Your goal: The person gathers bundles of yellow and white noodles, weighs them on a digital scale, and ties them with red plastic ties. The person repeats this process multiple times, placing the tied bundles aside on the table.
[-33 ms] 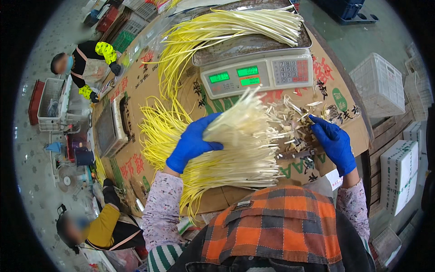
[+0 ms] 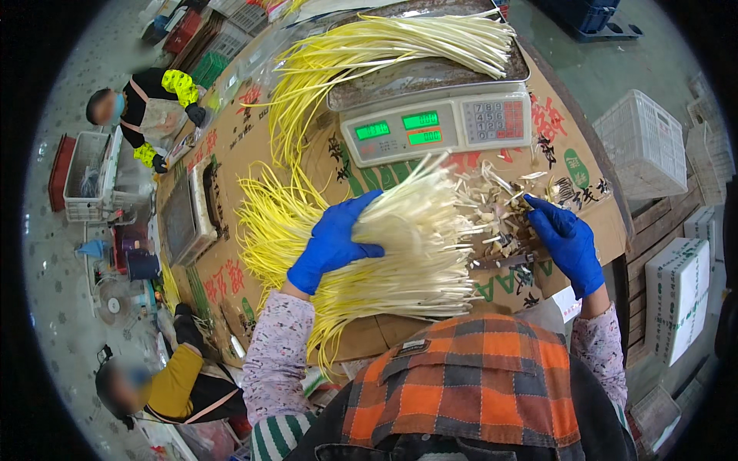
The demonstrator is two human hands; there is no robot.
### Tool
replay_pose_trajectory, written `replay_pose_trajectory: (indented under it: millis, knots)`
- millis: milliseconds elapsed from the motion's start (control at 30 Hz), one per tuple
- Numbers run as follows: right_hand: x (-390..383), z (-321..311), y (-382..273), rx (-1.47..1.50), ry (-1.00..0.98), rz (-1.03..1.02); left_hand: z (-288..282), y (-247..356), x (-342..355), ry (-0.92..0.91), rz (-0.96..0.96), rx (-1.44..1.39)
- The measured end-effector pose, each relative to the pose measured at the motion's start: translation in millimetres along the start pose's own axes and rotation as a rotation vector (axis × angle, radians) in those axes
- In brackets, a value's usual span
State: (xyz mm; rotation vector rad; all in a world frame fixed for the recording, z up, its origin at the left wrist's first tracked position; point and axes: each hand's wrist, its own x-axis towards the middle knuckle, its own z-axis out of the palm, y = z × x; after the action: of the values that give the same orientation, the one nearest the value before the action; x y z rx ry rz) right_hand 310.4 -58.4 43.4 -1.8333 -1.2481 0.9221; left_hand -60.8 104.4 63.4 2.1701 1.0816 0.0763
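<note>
Blue gloves cover both hands. My left hand (image 2: pixel 332 242) grips a bunch of pale stalks (image 2: pixel 411 215), blurred at its upper end, above a broad pile of yellow-tipped stalks (image 2: pixel 384 292) on the cardboard-covered table. My right hand (image 2: pixel 561 238) is closed at the pile's right, beside scattered cut ends and scraps (image 2: pixel 500 207); what its fingers hold is hidden. A digital scale (image 2: pixel 434 131) stands beyond, its metal pan (image 2: pixel 361 98) bearing another long bunch of stalks (image 2: pixel 407 46), whose yellow tips hang over the left side.
Two co-workers (image 2: pixel 154 107) (image 2: pixel 173 384) work along the left. A second scale (image 2: pixel 188 219) sits at the table's left edge (image 2: pixel 219 292). White crates (image 2: pixel 638 142), a wooden pallet (image 2: pixel 646 230) and a white box (image 2: pixel 676 300) stand on the right; blue crates (image 2: pixel 588 15) are at the back.
My left hand has shifted slightly right, and the upper end of its bunch has dropped a little toward the pile. My right hand looks the same.
</note>
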Motion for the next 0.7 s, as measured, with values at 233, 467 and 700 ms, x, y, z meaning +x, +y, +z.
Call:
replay_pose_trajectory:
  millis: [233, 467, 700]
  knots:
    - [-1, 1, 0, -0.013, -0.004, -0.008, -2, 3, 9, 0.015, 0.125, 0.279]
    - [-2, 0, -6, -0.03, -0.005, -0.018, -10, 23, -3, 0.054, 0.094, 0.344]
    - [-8, -1, -25, 0.145, -0.154, 0.004, -7, 59, -29, 0.283, 0.197, 0.288]
